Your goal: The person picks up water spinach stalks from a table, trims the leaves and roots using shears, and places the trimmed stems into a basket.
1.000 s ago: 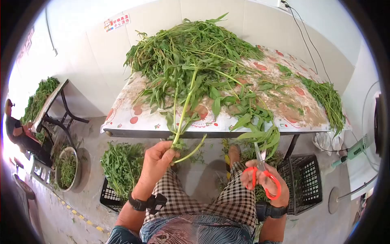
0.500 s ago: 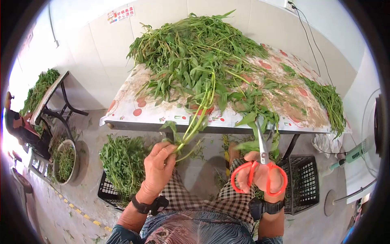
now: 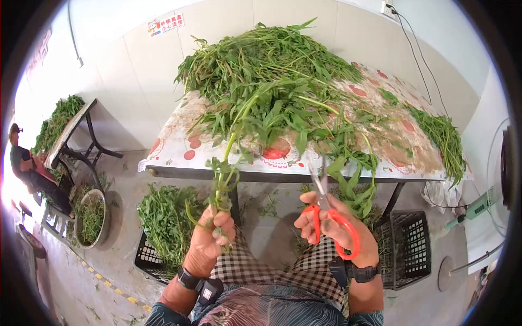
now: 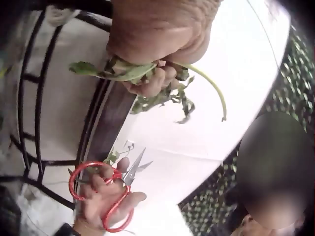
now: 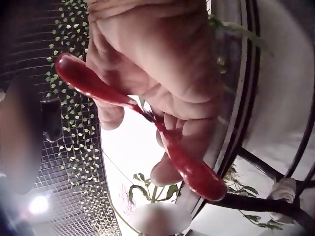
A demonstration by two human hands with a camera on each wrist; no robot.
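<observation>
My left hand (image 3: 209,239) grips a bunch of green leafy stems (image 3: 220,182) in front of the table's near edge; in the left wrist view its fingers curl round the stems (image 4: 133,73). To the right, my right hand (image 3: 348,233) holds red-handled scissors (image 3: 323,202), fingers through the handle loops, blades parted and pointing up toward the table. No stem lies between the blades in the left wrist view. In the right wrist view the red handles (image 5: 189,167) spread wide across my palm. Behind both hands, a large heap of greens (image 3: 261,60) covers the back of the table.
The table (image 3: 179,119) has a patterned cover, with a smaller bundle of greens (image 3: 440,133) at its right end. Below stand a filled crate (image 3: 147,258) at left and a black crate (image 3: 410,244) at right. Far left are a basin (image 3: 103,233) and a seated person (image 3: 27,168).
My left hand has curled further round the stems, which have shifted left. The scissors have moved left and down from the hanging leaves, and their blades are still parted.
</observation>
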